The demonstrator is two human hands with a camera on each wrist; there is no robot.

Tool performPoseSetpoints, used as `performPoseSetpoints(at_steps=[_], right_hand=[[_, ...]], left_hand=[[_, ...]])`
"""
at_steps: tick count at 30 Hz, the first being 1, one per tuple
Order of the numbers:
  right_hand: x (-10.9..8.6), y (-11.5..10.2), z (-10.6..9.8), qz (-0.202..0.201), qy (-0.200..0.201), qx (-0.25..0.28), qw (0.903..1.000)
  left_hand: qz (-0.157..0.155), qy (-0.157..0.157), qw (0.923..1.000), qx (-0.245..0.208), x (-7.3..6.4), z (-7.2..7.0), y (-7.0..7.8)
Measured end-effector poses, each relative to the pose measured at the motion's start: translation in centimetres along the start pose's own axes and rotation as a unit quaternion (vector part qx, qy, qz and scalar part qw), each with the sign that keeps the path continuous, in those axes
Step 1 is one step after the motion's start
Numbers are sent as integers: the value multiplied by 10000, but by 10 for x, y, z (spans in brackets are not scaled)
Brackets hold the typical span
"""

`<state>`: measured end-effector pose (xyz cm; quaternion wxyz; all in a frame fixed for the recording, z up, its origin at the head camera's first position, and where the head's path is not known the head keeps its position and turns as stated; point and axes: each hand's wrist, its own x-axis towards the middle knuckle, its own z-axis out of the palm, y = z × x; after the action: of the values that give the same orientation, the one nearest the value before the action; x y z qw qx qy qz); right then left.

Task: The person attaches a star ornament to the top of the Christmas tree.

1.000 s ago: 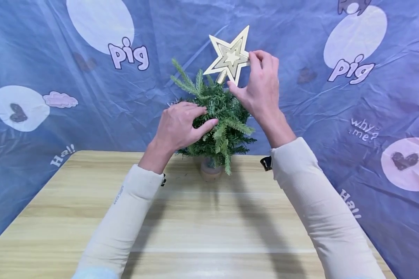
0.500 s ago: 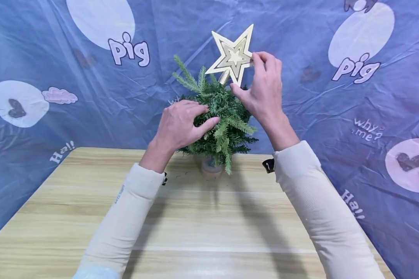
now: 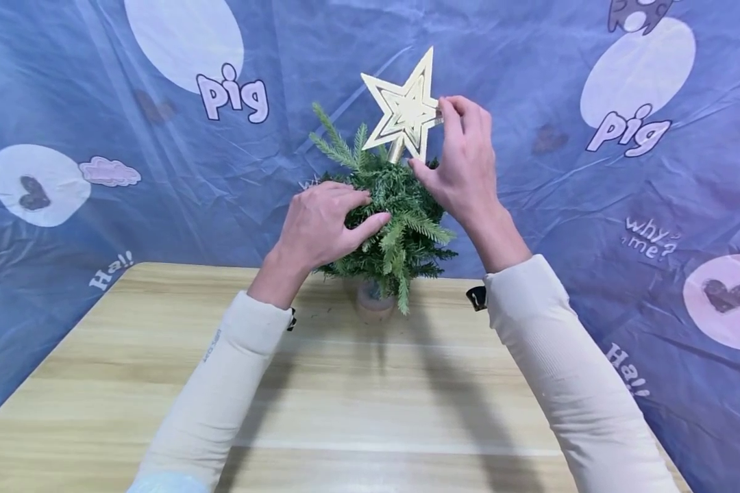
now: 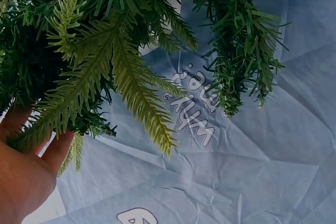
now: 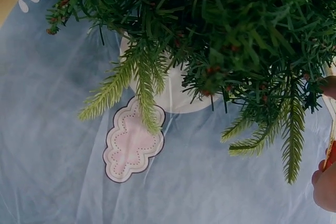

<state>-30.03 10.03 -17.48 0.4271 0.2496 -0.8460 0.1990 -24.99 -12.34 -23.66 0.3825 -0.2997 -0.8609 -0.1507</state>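
A small artificial Christmas tree [image 3: 401, 188] stands near the back of the table, also filling the top of both wrist views. My left hand [image 3: 323, 222] holds its left side, thumb in front and fingertips lost in the foliage; in the left wrist view the hand [image 4: 29, 166] lies around a green branch [image 4: 79, 87]. On the treetop is a gold star topper [image 3: 407, 113], tilted a little, its short stem going down into the needles. My right hand [image 3: 465, 157] pinches the star's right point, the thumb at its lower right point. The right wrist view catches only fingertips [image 5: 325, 187] at the edge.
The tree's round base [image 3: 374, 308] rests on the light wooden table [image 3: 370, 411]. Behind and to both sides hangs a blue printed cloth [image 3: 179, 178]. Dark clips [image 3: 477, 298] show at the wrists.
The star has shifted slightly left and down, its stem now more upright, with the right hand still on it. My left hand stays on the tree. The head view has moved slightly.
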Motion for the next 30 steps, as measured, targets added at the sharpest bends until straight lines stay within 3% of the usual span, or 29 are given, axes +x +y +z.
performPoseSetpoints(at_steps=[11,22,30], right_hand=[[-1,-3,0,33,-224,-34,9997],[4,-5,-3,-857,47,-191,9961],[2,-5,-3,-1138,177,-193,9932]], left_hand=[[27,60,10000,-37,-2,1,0],[136,196,9997,19,-1,0,1],[123,142,9998,100,-1,-1,2]])
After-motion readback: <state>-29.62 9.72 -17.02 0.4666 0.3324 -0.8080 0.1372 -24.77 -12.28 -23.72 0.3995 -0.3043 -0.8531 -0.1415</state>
